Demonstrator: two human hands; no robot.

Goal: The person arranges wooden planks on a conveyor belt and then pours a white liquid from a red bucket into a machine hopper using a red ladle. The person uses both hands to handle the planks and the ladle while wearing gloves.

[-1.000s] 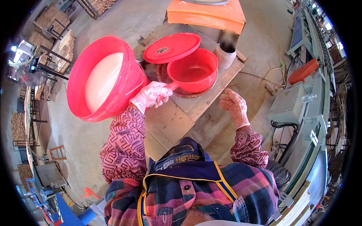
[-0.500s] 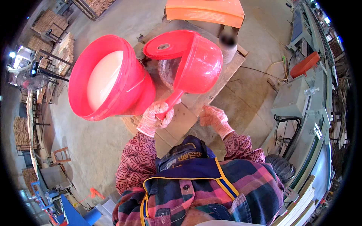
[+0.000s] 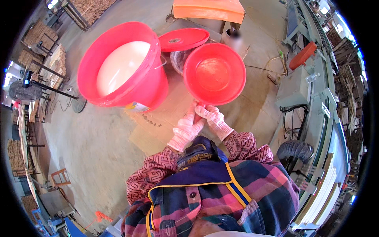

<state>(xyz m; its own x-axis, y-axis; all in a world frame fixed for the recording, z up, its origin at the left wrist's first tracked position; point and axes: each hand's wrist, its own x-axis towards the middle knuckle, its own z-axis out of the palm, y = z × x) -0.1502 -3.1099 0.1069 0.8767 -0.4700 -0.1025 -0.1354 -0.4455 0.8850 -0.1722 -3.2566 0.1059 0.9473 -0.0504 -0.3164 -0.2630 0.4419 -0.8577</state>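
A red plastic dipper [image 3: 214, 74] is held out in front of me, its round mouth facing up and its inside wet-looking. My right hand [image 3: 213, 119], in a whitish knit glove, is closed around the short handle just below the bowl. Beside it my left hand [image 3: 187, 128], gloved alike, also grips the handle, partly hidden where the hands meet. To the left stands a large red bucket [image 3: 154, 85] with white liquid [image 3: 124, 67] inside. Behind the dipper, a red lid [image 3: 185, 39] rests over a clear, whitish-smeared container [image 3: 178, 61].
An orange box [image 3: 209, 11] stands at the far side, with a dark-mouthed pale container [image 3: 231, 37] near it. Cardboard [image 3: 158, 134] lies below the bucket. Grey machinery [image 3: 294, 93] runs along the right, with a ribbed hose [image 3: 295, 151]. A fan [image 3: 25, 91] stands left.
The dipper has turned from showing its outer side to mouth up, moving slightly right. My right hand has come over and taken hold of the handle with my left. The view has shifted.
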